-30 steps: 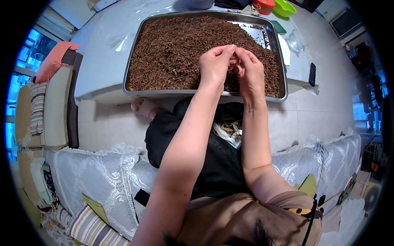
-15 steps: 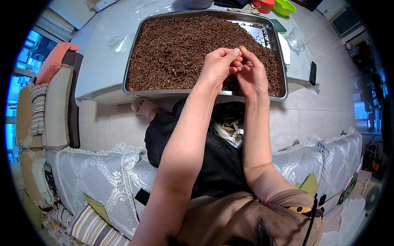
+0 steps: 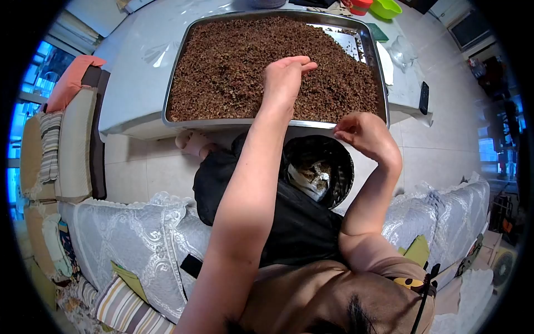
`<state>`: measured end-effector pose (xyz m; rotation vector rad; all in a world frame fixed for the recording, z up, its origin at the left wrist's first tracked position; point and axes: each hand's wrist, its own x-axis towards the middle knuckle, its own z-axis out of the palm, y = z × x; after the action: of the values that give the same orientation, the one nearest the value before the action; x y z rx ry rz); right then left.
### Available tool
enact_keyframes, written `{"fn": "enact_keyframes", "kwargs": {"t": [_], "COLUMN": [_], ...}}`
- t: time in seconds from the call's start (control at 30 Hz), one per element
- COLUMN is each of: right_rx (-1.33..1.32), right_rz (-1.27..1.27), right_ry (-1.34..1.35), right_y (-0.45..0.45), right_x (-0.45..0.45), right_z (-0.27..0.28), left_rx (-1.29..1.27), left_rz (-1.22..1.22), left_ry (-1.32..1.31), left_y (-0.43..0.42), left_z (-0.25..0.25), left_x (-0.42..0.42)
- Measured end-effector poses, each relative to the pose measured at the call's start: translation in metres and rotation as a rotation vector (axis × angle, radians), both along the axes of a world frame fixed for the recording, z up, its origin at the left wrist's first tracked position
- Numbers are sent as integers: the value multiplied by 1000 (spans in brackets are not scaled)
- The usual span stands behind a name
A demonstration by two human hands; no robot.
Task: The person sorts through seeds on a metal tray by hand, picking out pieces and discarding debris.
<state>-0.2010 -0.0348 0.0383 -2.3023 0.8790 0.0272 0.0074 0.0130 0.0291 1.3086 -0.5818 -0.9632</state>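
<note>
A large metal tray [image 3: 167, 106] holds a broad heap of small reddish-brown dried bits [image 3: 233, 67], with part of its bottom bare at the back right. Over the middle of the heap is my left hand [image 3: 285, 80], its fingers pressed together and pointing right; anything between them is too small to see. My right hand [image 3: 364, 133] is at the tray's front right edge, above and right of a black bin [image 3: 347, 172]. Its thumb and fingertips are bent toward each other, and whatever they may hold cannot be made out.
The bin, with a white bag [image 3: 311, 183] inside, stands between my legs and the tray. Right of the tray on the table [image 3: 133, 83] are a clear glass jug [image 3: 401, 51] and a black remote [image 3: 424, 98]. Red and green bowls [image 3: 385, 8] stand behind.
My hands, together over the heap before, have separated. The right one has moved down toward me to the tray's front edge, uncovering the bin. The left one has shifted slightly left.
</note>
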Motion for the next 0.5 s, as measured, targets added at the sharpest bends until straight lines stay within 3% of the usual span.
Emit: {"fn": "enact_keyframes", "kwargs": {"t": [0.07,0.17,0.33,0.5], "right_rx": [-75,-212,-555,-793], "right_rz": [-63,-179,-349,-321], "right_ry": [58,-201,-296,-265], "right_y": [2,-6,-23,-42], "right_x": [6,17,53,84], "right_z": [9,-8,-35,-57], "left_rx": [24,-14,-82,-76], "left_rz": [13,106,326,334], "left_ry": [-9,11,136,297], "left_y": [5,12,19,22], "left_z": [6,17,21,19], "left_x": [-2,-1,8,12]}}
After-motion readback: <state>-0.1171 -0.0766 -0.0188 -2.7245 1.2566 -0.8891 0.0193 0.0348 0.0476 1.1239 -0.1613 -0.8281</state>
